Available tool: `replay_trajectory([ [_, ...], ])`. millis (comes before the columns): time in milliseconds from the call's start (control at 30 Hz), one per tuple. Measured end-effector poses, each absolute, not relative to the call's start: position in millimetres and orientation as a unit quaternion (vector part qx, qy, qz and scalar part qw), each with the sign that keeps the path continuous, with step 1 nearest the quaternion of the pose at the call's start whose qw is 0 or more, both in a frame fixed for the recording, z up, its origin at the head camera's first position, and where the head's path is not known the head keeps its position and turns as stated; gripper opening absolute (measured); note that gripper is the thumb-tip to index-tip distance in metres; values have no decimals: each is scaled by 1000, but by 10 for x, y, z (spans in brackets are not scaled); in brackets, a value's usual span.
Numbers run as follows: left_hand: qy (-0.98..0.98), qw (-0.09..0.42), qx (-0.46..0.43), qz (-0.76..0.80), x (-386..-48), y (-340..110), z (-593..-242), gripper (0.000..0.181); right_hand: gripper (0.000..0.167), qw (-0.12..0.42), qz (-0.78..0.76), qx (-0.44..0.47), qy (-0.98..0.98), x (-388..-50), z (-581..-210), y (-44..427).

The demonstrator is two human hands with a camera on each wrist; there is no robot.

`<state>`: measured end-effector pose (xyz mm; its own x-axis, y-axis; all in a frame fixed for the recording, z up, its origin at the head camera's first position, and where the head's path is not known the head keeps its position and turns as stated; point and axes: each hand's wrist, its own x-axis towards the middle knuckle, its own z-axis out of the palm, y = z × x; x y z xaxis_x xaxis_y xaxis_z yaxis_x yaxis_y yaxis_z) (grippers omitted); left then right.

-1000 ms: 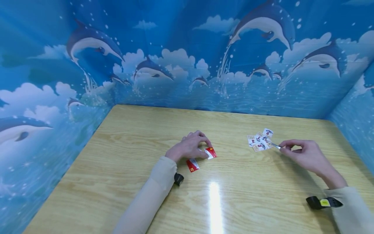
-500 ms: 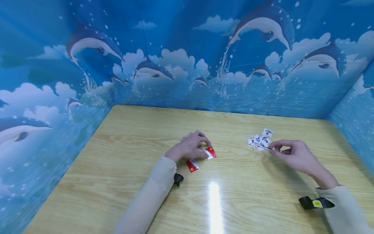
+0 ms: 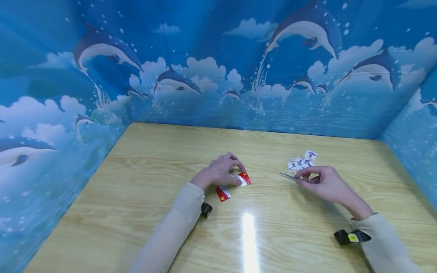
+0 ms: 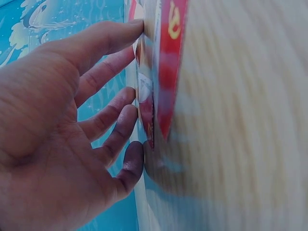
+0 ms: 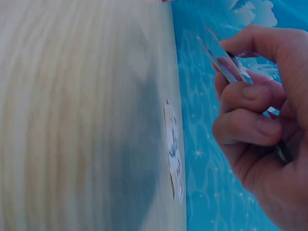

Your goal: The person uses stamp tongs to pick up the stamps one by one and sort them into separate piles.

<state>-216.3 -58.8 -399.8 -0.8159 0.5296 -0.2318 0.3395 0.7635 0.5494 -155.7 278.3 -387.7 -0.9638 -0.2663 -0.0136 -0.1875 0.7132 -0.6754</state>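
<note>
Metal tweezers (image 3: pixel 288 177) are pinched in my right hand (image 3: pixel 329 185), their tips pointing left over the table. The right wrist view shows the tips of the tweezers (image 5: pixel 216 57) apart with nothing between them. Just behind that hand lie several overlapping small white printed cards (image 3: pixel 300 163). My left hand (image 3: pixel 220 171) rests its fingertips on the table, thumb and index finger at the edges of a red and white card (image 3: pixel 244 179). Nearer the wrist lies a second red and white card (image 3: pixel 223 193). In the left wrist view, the fingers (image 4: pixel 126 120) look relaxed, touching the table.
A light wooden table (image 3: pixel 164 151) carries everything. Blue curtains with dolphins (image 3: pixel 205 91) stand along its back and sides. A black device is strapped on each wrist, and a bright reflection (image 3: pixel 249 242) lies on the tabletop near the front.
My right hand has moved left with the tweezers, away from over the white cards to their front left. My left hand and the red cards have stayed in place.
</note>
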Motion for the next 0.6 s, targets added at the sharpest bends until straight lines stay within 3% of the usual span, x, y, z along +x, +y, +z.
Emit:
replay_trajectory([
  [600, 921, 186, 227, 254, -2150, -573, -3992, 34, 8, 124, -392, -141, 901, -1674, -3994, 2444],
])
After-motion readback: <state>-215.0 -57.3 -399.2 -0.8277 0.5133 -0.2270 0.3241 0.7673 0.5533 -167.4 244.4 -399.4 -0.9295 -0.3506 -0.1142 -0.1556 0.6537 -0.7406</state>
